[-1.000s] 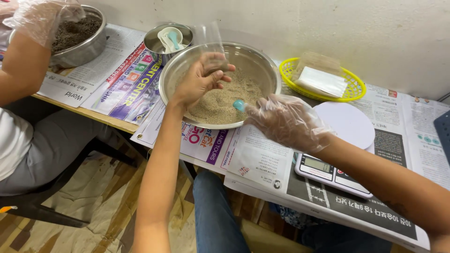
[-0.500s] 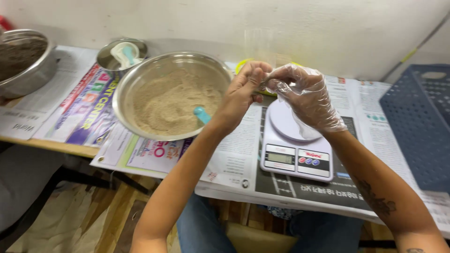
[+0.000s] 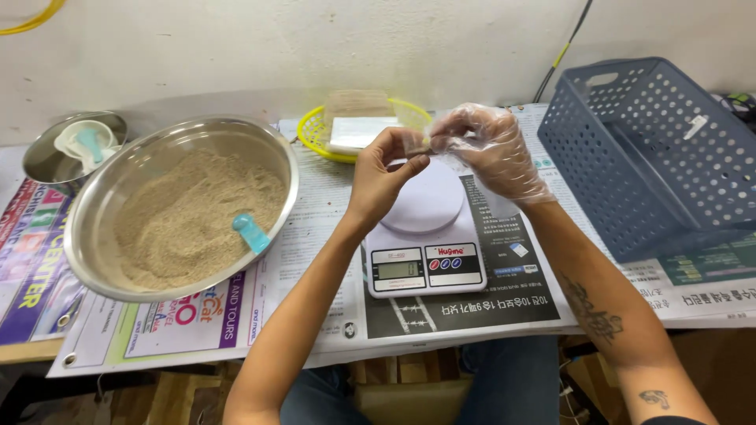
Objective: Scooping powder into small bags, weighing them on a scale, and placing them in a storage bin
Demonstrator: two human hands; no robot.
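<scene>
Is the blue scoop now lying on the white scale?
No, the blue scoop lies in the grain inside the steel bowl, left of the scale.

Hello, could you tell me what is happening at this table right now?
A person holds a small clear plastic bag between the bare left hand and the gloved right hand, just above a white digital kitchen scale. To the left, a large steel bowl holds tan grainy powder with a blue scoop stuck in it. A blue basket stands on the right.
</scene>
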